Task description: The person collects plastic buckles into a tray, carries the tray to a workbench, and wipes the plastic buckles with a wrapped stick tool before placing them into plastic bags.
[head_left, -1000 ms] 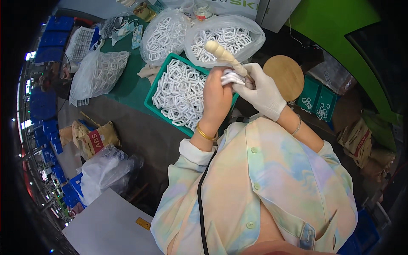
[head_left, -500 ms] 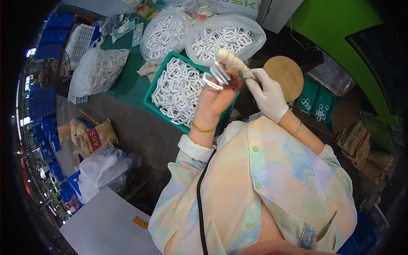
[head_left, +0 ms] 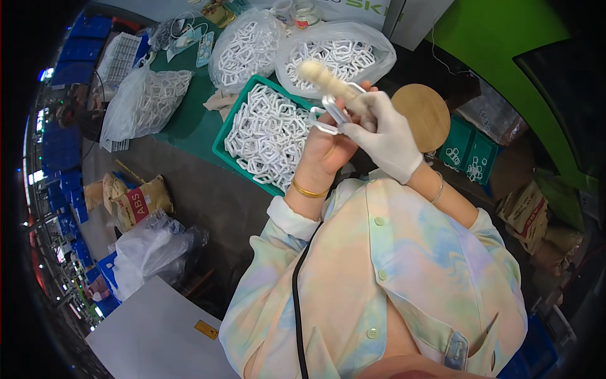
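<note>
My left hand (head_left: pixel 323 150), bare with a gold bangle at the wrist, is closed around a few white angular plastic rings (head_left: pixel 334 111). One ring sticks out to the left of the fingers. In its white glove, my right hand (head_left: pixel 392 140) grips a tool with a thick, cream-coloured, knobbly handle (head_left: pixel 325 79). The handle points up and left, and its working end is hidden between the hands. Both hands meet just right of a green crate (head_left: pixel 222 136), which is heaped with white rings (head_left: pixel 265 136).
Clear plastic bags of white rings stand behind the crate (head_left: pixel 246 54), (head_left: pixel 334 31) and at left (head_left: pixel 148 104). A round wooden stool top (head_left: pixel 421 119) and a green tray (head_left: pixel 473 148) with several rings lie right. Paper sacks (head_left: pixel 145 202) stand lower left.
My right hand has moved left and inward onto the rings, bringing the tool's handle further left. My left hand has turned slightly and shifted right with the rings.
</note>
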Demonstrator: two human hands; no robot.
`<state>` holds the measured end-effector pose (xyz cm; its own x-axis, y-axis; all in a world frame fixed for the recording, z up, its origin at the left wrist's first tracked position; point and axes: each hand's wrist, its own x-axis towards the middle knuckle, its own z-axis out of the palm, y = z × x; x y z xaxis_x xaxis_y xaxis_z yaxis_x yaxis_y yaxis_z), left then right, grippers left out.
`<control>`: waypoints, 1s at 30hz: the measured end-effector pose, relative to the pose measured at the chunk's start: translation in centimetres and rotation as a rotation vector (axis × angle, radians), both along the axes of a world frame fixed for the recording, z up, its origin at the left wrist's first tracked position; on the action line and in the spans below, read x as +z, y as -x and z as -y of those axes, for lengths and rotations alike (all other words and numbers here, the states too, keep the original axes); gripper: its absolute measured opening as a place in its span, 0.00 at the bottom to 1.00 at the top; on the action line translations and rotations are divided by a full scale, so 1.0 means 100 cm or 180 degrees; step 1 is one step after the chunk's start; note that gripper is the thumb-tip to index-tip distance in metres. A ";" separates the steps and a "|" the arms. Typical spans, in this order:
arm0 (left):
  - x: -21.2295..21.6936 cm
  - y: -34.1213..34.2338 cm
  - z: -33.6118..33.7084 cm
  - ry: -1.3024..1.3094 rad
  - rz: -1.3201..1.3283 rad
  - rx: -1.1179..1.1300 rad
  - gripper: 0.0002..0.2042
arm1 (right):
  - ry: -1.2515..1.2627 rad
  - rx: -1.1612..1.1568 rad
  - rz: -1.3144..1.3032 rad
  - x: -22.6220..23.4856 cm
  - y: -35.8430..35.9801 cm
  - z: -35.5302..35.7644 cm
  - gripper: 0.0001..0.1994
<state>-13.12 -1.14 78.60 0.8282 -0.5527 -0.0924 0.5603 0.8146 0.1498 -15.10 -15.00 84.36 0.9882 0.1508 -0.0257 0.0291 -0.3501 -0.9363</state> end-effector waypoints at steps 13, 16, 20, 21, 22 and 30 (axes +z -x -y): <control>0.003 0.003 0.009 -0.0697 0.0099 0.0777 0.17 | -0.0092 -0.0442 0.0071 -0.013 -0.006 0.000 0.13; 0.005 0.006 0.004 -0.0408 -0.0046 0.0721 0.16 | -0.0198 -0.0490 0.0018 -0.017 -0.011 0.010 0.14; 0.016 0.005 0.001 -0.0168 -0.0133 0.0739 0.16 | -0.0153 -0.0390 0.0082 -0.023 -0.009 0.019 0.10; 0.017 0.004 0.000 -0.0169 -0.0126 0.0738 0.16 | -0.0156 -0.0391 0.0088 -0.026 -0.007 0.021 0.10; 0.018 0.003 -0.001 -0.0132 -0.0150 0.0743 0.16 | -0.0095 -0.0207 -0.0027 -0.030 -0.004 0.023 0.11; 0.011 0.005 -0.011 0.0084 -0.0344 0.0831 0.19 | 0.0177 0.0032 -0.0230 -0.025 -0.001 0.033 0.12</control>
<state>-13.60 -0.04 79.68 0.9290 -0.3253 -0.1764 0.3426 0.9363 0.0775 -14.97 -18.30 81.86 0.9819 0.1570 -0.1055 -0.0341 -0.4017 -0.9151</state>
